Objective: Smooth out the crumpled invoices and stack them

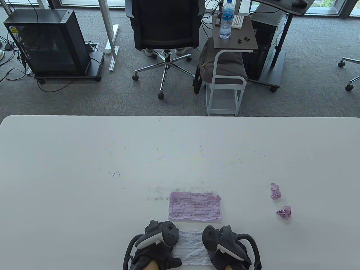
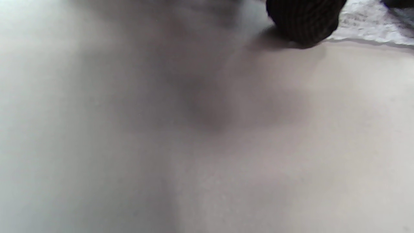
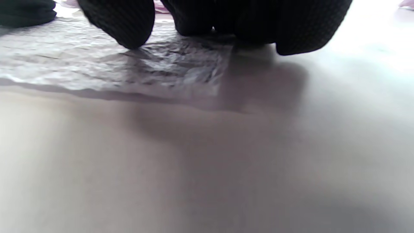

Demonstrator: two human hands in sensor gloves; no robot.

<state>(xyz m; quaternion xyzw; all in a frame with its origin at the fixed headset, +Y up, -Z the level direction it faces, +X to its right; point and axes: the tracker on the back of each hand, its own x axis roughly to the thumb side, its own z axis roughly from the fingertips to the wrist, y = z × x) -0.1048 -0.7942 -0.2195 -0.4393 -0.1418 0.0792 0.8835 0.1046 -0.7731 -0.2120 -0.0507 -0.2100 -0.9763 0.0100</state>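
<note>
A white invoice [image 1: 191,247] lies flat at the table's near edge between my two hands. My left hand [image 1: 157,239] rests at its left side and my right hand [image 1: 225,242] at its right side, fingers down on the sheet. In the right wrist view my gloved fingertips [image 3: 126,26] press on the wrinkled white invoice [image 3: 97,71]. In the left wrist view one fingertip [image 2: 304,22] touches the table beside the sheet's edge [image 2: 372,29]. A flattened pink invoice [image 1: 194,206] lies just beyond. Two crumpled pink invoices [image 1: 275,191] [image 1: 284,212] lie to the right.
The white table [image 1: 112,168] carries small dark scuff marks at its middle. Beyond its far edge stand an office chair [image 1: 166,28], a small side table with a water bottle [image 1: 226,19] and a computer case [image 1: 47,42].
</note>
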